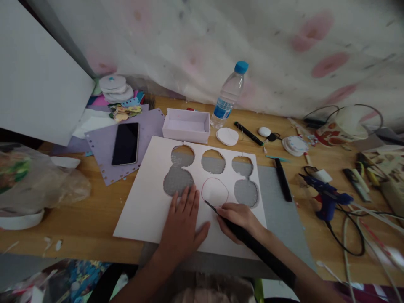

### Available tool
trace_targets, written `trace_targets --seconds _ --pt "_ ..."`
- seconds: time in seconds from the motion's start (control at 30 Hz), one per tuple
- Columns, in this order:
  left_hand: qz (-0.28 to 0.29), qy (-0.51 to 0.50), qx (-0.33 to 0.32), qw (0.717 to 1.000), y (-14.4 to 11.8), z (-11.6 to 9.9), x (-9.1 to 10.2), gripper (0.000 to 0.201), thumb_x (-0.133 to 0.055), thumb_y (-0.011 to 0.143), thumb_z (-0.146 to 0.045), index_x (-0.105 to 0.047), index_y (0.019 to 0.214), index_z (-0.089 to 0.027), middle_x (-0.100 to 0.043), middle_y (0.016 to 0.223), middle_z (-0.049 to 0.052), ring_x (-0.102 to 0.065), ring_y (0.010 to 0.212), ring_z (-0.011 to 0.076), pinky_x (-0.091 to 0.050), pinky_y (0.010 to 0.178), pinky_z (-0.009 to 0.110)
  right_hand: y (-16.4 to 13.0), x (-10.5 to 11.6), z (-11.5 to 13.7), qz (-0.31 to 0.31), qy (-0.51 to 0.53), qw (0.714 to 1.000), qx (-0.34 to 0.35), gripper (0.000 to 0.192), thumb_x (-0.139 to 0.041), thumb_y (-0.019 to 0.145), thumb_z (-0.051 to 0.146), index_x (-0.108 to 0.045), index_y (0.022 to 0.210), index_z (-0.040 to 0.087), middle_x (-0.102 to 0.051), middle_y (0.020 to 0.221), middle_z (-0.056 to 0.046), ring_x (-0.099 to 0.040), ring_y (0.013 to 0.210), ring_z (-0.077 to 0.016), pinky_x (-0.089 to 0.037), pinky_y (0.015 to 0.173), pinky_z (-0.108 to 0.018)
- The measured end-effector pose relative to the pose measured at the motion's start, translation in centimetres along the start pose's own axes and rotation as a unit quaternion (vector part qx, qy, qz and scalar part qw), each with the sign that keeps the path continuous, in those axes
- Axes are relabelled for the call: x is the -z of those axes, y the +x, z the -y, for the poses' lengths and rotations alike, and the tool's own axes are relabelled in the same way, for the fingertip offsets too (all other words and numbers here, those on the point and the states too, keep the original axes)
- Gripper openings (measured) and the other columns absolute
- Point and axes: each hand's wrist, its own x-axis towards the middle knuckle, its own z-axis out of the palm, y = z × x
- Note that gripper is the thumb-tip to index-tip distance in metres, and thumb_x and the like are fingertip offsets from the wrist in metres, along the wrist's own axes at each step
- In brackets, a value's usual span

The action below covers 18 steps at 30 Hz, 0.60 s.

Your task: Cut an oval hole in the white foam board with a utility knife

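- A white foam sheet [148, 210] lies flat near the front edge of a wooden desk [94, 219], partly over a grey cutting mat [284, 219]; round holes cut along its far half show the grey beneath.
- A red circle [214, 192] is drawn on the sheet, between the lower cut-outs.
- The right hand [238, 219] is closed around a long black tool [252, 242], its fine tip touching the sheet at the lower left of the red circle.
- The left hand [184, 223] lies palm down on the sheet just left of the circle, fingers spread and holding nothing, fingertips reaching the edge of the lower left hole.
- Behind the sheet stand a shallow white box [187, 125] and a clear water bottle [229, 94] with a blue cap.
- A black phone [126, 143] rests face up on a lilac perforated sheet [151, 122], to the left.
- To the right lie a black marker [248, 133], a black comb-like strip [283, 179] and a blue glue gun [328, 198] with its cord.
- A spotted white curtain [252, 42] hangs behind the desk.
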Motion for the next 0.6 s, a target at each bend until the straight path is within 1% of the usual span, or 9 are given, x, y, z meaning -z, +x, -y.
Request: trace_targets --seconds 0.1,0.23,0.3,0.47,0.6 --pt "0.003 0.005 0.001 1.000 0.0 -0.1 0.1 0.075 -0.043 0.094 -0.048 -0.027 0.151 -0.002 -0.021 0.160 0.019 -0.022 0.147 0.0346 -0.018 0.117 0.054 0.3 0.3 -0.2 0.027 -0.051 0.996 0.067 0.014 -0.045 0.090 0.008 -0.051 0.088 0.022 -0.051 0.062 0.003 -0.046 0.052 -0.0117 -0.030 0.050 -0.026" --pt "0.004 0.006 0.003 1.000 0.1 -0.2 0.2 0.075 -0.041 0.095 -0.050 -0.027 0.151 -0.003 -0.022 0.160 0.019 -0.023 0.147 0.0340 -0.017 0.117 0.053 0.9 0.8 -0.9 0.060 -0.090 0.982 0.153 0.022 -0.047 0.092 0.008 -0.048 0.076 0.022 -0.048 0.062 0.004 -0.042 0.054 -0.0119 -0.025 0.052 -0.028" --pt "0.009 0.005 0.006 1.000 0.1 -0.1 0.2 0.075 -0.042 0.095 -0.050 -0.027 0.151 -0.003 -0.022 0.160 0.018 -0.023 0.147 0.0338 -0.017 0.117 0.053 1.3 1.1 -1.4 0.076 -0.080 0.980 0.165 0.023 -0.047 0.092 0.007 -0.048 0.075 0.022 -0.048 0.062 0.004 -0.042 0.054 -0.0122 -0.026 0.052 -0.028" --pt "0.019 0.002 0.003 1.000 0.2 0.1 0.3 0.078 -0.043 0.093 -0.052 -0.025 0.152 -0.005 -0.022 0.160 0.017 -0.023 0.147 0.0326 -0.015 0.117 0.051 1.9 2.1 -2.8 0.112 -0.013 0.982 0.150 0.020 -0.047 0.090 0.008 -0.049 0.076 0.022 -0.049 0.063 0.004 -0.043 0.054 -0.0125 -0.028 0.052 -0.029" --pt "0.023 0.004 0.003 1.000 0.3 0.2 0.3 0.079 -0.043 0.093 -0.052 -0.024 0.153 -0.005 -0.023 0.160 0.016 -0.022 0.147 0.0324 -0.014 0.118 0.051 1.8 2.3 -3.5 0.121 -0.003 0.979 0.167 0.020 -0.048 0.092 0.011 -0.050 0.076 0.023 -0.049 0.064 0.004 -0.043 0.055 -0.0125 -0.027 0.051 -0.030"
